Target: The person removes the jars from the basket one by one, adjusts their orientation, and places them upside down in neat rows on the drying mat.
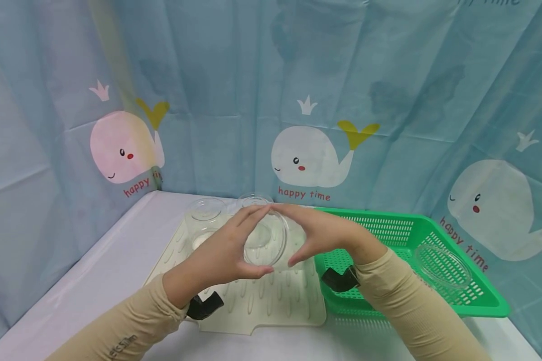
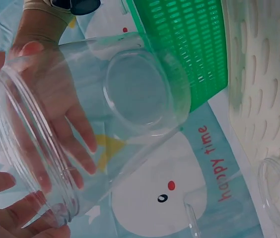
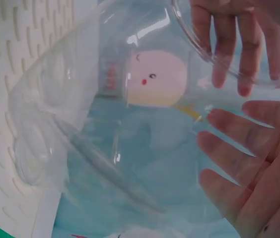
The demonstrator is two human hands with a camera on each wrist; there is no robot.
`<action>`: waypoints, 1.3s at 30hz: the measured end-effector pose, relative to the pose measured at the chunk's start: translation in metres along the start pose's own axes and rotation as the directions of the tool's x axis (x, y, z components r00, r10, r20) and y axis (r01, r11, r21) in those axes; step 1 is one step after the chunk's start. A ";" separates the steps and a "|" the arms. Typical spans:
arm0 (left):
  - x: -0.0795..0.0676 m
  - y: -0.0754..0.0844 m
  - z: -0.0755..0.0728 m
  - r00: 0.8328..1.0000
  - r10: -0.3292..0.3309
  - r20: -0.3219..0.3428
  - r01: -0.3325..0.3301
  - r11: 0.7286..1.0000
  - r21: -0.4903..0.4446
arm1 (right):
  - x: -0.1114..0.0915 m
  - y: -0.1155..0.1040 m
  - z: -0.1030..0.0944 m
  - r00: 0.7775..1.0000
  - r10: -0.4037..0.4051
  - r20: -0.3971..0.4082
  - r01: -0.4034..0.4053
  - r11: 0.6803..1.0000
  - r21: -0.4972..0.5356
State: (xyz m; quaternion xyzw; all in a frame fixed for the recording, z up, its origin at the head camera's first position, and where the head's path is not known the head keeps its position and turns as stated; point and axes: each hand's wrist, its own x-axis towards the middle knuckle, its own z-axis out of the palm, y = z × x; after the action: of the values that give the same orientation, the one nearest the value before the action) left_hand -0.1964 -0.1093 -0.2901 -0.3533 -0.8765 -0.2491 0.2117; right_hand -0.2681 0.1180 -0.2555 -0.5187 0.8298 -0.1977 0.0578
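Note:
A large clear plastic jar (image 1: 265, 239) is held up over the cream draining tray (image 1: 280, 298), its ridged mouth towards me. My left hand (image 1: 223, 248) grips it around the mouth, thumb low and fingers high. Opposite, my right hand (image 1: 322, 230) arches around the other side; its fingertips meet the jar's top edge while its thumb stands off the rim. In the right wrist view the fingers (image 3: 239, 158) of that hand are spread and nearly straight. Through the jar wall (image 2: 125, 94), the left wrist view shows the right hand.
More clear round containers (image 1: 208, 208) stand at the tray's back, partly behind my left hand. To the right sits a green slotted basket (image 1: 474, 296) with a clear round piece (image 1: 442, 265) in it. A blue whale-print curtain (image 1: 235, 100) hangs behind the white tabletop (image 1: 95, 265).

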 end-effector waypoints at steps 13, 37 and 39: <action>-0.006 -0.008 -0.010 0.978 -0.099 -0.183 0.069 0.985 -0.161 | -0.018 0.024 -0.018 0.987 -0.010 -0.159 0.053 0.962 0.268; -0.011 -0.012 -0.001 0.956 -0.287 -0.062 0.153 0.667 -0.729 | -0.026 0.031 -0.003 0.975 -0.084 -0.208 0.183 0.832 0.524; -0.011 -0.013 0.000 0.958 -0.281 -0.057 0.150 0.661 -0.735 | -0.026 0.032 -0.002 0.972 -0.087 -0.217 0.192 0.827 0.529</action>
State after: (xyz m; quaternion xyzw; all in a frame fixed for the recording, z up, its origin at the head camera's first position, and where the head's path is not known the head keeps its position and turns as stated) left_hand -0.1989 -0.1231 -0.3003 -0.2795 -0.7217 -0.6260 0.0959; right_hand -0.2834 0.1541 -0.2685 -0.5196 0.7002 -0.4767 0.1120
